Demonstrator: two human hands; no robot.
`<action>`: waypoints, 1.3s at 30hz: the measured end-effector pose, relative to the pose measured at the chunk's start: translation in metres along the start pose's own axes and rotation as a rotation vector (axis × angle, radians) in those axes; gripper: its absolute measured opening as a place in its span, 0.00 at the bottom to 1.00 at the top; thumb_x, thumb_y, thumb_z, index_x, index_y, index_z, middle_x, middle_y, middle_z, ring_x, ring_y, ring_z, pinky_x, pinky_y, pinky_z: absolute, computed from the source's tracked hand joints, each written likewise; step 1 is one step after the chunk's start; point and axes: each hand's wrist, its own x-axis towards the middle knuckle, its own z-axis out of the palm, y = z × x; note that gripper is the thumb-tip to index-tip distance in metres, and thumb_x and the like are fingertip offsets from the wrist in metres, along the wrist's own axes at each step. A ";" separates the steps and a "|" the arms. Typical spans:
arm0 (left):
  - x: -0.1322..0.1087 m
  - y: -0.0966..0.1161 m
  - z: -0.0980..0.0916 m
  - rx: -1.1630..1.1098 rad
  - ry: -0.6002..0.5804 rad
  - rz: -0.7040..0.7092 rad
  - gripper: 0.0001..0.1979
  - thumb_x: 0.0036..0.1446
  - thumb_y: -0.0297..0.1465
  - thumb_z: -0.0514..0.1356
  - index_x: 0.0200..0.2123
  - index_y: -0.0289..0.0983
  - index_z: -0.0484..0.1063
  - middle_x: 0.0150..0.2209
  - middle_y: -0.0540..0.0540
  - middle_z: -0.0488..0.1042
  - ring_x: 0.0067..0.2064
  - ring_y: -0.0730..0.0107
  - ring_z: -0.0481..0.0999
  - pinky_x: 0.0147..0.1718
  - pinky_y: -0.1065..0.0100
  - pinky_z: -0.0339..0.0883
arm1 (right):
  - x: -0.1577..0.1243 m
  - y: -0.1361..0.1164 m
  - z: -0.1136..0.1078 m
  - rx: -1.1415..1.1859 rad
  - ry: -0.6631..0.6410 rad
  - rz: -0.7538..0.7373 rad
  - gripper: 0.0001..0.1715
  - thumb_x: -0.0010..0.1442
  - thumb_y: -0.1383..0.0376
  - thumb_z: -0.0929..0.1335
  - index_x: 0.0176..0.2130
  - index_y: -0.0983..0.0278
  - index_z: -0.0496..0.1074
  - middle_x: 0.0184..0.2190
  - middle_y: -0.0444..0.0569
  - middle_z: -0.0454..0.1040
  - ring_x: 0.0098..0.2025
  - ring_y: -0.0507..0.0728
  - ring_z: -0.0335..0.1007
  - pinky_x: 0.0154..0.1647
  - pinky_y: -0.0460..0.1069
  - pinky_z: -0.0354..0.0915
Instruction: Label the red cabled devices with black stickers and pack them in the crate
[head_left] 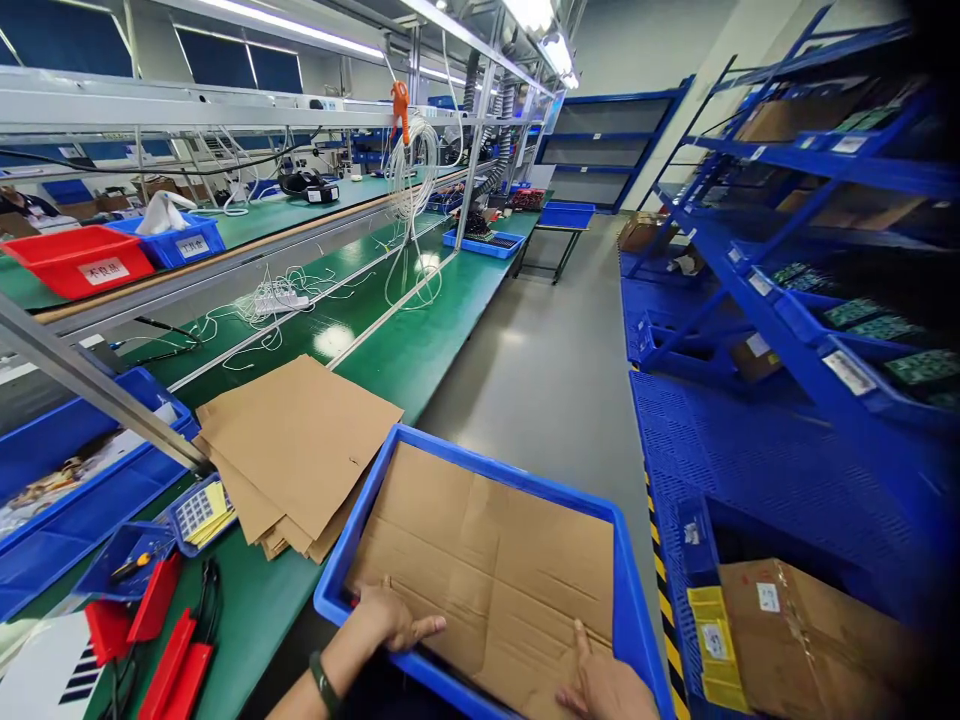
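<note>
A blue plastic tray (499, 460) stands at the table's edge, tilted in view, with a creased brown cardboard sheet (480, 530) covering most of its inside. My left hand (384, 615) rests at the sheet's near left corner, thumb stretched out over the cardboard; its other fingers are partly hidden. On the near right part of the sheet lies my right hand (611, 690), with the fingers apart and cut off by the frame's bottom. What lies beneath the cardboard is hidden. A pile of flat cardboard sheets (300, 435) sits on the green table, left of the tray.
Blue bins (150, 470), red holders (169, 665) and a small tray of labels (201, 512) occupy the near left table (277, 600). White cables (277, 300) lie farther back. Across the aisle stand blue racks (817, 300) and a cardboard box (810, 625).
</note>
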 end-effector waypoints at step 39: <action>-0.176 -0.209 0.048 -0.615 0.857 -0.687 0.27 0.51 0.32 0.55 0.55 0.30 0.64 0.40 0.39 0.77 0.42 0.54 0.76 0.44 0.62 0.66 | -0.002 -0.308 -0.096 0.336 0.018 -1.427 0.19 0.61 0.74 0.61 0.49 0.61 0.73 0.42 0.51 0.76 0.43 0.57 0.75 0.45 0.52 0.74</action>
